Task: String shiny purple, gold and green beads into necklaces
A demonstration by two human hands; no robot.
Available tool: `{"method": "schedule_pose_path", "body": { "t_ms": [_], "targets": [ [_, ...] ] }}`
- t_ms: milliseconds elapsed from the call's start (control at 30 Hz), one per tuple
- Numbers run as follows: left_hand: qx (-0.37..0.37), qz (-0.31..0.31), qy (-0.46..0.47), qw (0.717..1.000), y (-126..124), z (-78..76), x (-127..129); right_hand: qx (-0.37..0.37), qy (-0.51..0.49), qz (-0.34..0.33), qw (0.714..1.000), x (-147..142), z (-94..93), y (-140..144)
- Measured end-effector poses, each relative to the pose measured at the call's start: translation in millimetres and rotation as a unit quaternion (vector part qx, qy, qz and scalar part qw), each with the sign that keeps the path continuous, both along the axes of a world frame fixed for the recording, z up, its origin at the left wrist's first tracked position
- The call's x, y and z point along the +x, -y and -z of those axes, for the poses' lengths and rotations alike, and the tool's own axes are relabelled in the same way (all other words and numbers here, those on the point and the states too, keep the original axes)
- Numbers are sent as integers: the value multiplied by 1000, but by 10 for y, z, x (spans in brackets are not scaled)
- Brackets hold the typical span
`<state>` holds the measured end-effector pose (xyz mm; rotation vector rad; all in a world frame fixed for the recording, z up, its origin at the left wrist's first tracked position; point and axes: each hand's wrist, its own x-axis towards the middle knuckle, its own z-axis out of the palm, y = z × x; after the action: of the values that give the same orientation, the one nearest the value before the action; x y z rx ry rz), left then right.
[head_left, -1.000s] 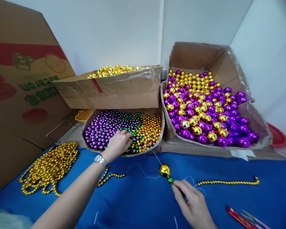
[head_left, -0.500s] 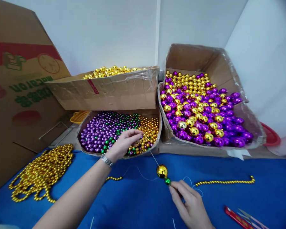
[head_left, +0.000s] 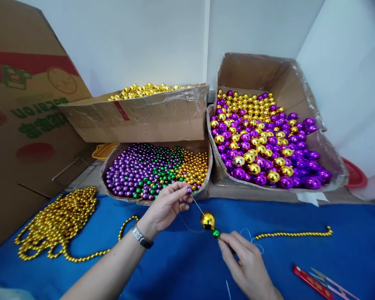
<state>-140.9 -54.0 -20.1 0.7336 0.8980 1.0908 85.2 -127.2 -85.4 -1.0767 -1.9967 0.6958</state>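
My left hand (head_left: 167, 205) pinches a small purple bead (head_left: 189, 190) at the tip of a thin needle (head_left: 196, 203). On that needle sit a large gold ball (head_left: 207, 220) and a small green bead (head_left: 216, 233). My right hand (head_left: 245, 264) holds the needle's lower end just below the green bead. A white thread (head_left: 249, 237) trails from there to a short gold bead strand (head_left: 293, 234) on the blue cloth (head_left: 187, 266). Just behind my left hand is a low box of small purple, green and gold beads (head_left: 156, 168).
A box of large purple and gold balls (head_left: 259, 137) stands at the back right, a box of gold beads (head_left: 143, 110) above the small-bead box. A pile of gold bead strings (head_left: 56, 221) lies left. Red-handled scissors (head_left: 321, 283) lie near right. A large printed carton (head_left: 28, 116) stands left.
My left hand has left the small-bead box and come back with a purple bead to the needle's tip. The needle with the gold ball shifted slightly left.
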Motion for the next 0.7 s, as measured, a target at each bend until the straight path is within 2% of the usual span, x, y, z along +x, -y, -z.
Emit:
{"method": "schedule_pose_path", "body": {
  "t_ms": [167, 367, 467, 567, 633, 700],
  "targets": [
    [22, -2, -43, 999, 40, -14, 0, 0, 14, 0, 1000, 11, -10, -4],
    [134, -3, -208, 969, 144, -39, 68, 26, 38, 25, 999, 25, 61, 3],
    [134, 19, -236, 962, 233, 89, 177, 8, 47, 49, 998, 37, 201, -21],
    [150, 5, -277, 949, 349, 325, 312, -11, 74, 50, 996, 132, 449, -50],
    [174, -16, -326, 929, 432, 470, 389, 12, 103, 30, 994, 252, 621, -74],
    [192, -32, -369, 909, 504, 549, 434, 67, 136, 3, 988, 365, 736, -116]
  ]
}}
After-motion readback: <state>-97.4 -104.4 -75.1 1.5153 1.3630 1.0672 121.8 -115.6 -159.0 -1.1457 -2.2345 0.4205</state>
